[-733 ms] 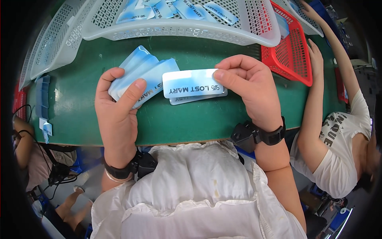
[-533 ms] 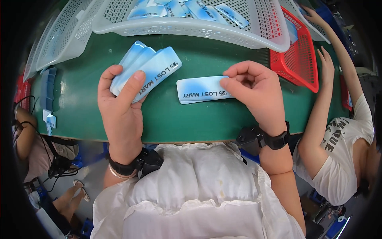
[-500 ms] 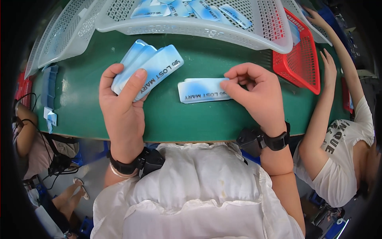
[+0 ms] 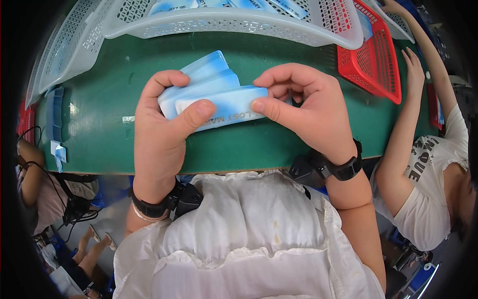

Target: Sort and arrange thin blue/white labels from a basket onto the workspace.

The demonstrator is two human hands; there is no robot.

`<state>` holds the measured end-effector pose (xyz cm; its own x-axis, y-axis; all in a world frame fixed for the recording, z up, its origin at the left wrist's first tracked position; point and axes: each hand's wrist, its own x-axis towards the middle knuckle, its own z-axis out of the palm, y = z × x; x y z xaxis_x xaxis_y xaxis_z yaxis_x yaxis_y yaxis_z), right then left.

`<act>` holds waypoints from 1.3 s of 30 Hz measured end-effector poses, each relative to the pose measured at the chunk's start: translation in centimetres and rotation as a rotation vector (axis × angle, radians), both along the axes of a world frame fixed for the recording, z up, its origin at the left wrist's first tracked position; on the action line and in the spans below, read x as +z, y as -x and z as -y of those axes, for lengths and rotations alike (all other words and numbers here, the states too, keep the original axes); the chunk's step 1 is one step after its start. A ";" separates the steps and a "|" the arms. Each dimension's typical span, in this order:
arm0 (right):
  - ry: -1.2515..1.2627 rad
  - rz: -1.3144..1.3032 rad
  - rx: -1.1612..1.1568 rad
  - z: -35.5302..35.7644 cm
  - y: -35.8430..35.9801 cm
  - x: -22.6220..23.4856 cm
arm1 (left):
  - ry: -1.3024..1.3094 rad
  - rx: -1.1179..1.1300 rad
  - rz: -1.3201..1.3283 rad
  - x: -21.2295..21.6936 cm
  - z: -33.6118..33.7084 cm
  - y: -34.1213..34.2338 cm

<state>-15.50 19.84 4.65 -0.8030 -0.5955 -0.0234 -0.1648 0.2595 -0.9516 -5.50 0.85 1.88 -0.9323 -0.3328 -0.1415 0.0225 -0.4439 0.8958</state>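
My left hand (image 4: 162,119) is closed round a fan of flat blue-and-white printed strips (image 4: 201,72), thumb on top and fingers behind. They are held above the green table (image 4: 234,154), their far ends spread apart. Lying across the front of the fan is another blue-and-white strip (image 4: 236,102), tilted slightly upward to the right. My right hand (image 4: 313,109) pinches its right end between thumb and forefinger, so both hands touch this strip. Behind the right fingers, whatever lies on the table is mostly hidden.
A white perforated basket (image 4: 239,26) with several similar strips stands beyond my hands. Beside it are a red basket (image 4: 373,74) and another white basket (image 4: 74,55). A blue tray (image 4: 55,117) lies at the left. A co-worker's arm (image 4: 406,109) reaches in from the right.
My right hand has lifted a strip off the table and brought it left to the fan. My left hand has moved right, and the two hands now meet at the strips.
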 end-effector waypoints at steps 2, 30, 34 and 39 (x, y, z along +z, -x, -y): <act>0.022 0.046 -0.014 0.0 0.0 0.3 | -0.023 0.019 0.005 0.0 0.0 0.0; 0.265 0.334 -0.113 -1.0 1.1 -0.5 | 0.011 0.284 -0.067 -0.8 1.1 0.2; 0.253 0.340 -0.107 -0.8 1.2 -0.9 | 0.015 0.252 -0.049 -1.4 1.4 0.2; -0.204 -0.158 -0.035 -0.6 1.4 -1.9 | 0.005 0.291 -0.031 -2.1 1.5 0.5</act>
